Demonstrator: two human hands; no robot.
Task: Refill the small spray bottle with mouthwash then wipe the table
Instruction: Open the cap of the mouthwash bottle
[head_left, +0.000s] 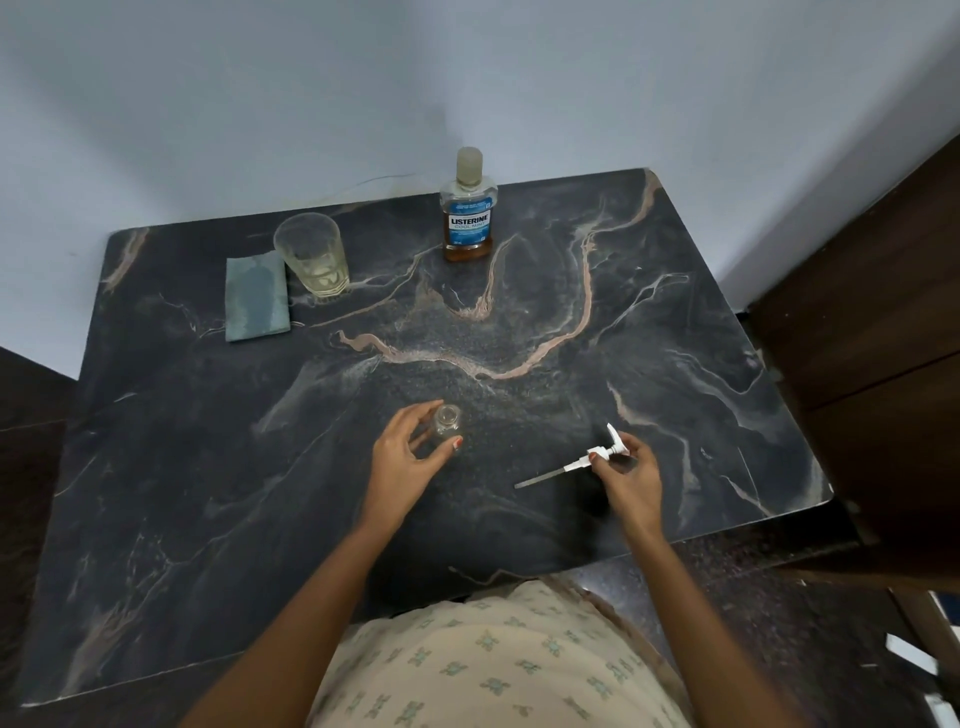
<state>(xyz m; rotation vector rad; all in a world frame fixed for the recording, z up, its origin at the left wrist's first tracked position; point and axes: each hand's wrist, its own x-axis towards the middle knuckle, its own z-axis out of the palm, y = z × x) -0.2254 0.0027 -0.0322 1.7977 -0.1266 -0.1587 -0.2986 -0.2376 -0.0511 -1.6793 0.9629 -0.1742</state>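
Note:
A small clear spray bottle (445, 422) stands open-topped on the dark marble table (519, 322), and my left hand (405, 454) grips it from the left. My right hand (626, 470) holds the white spray pump head (602, 453) by its top, with its dip tube pointing left and down, close to the tabletop. At the table's far edge stands the mouthwash bottle (467, 213), capped, with a blue label and a little amber liquid at the bottom. A folded grey-green cloth (256, 299) lies at the far left.
A clear drinking glass (311, 260) with a little pale liquid stands beside the cloth. Pale walls meet in a corner behind the table. Dark wooden furniture (872, 312) stands close to the table's right edge.

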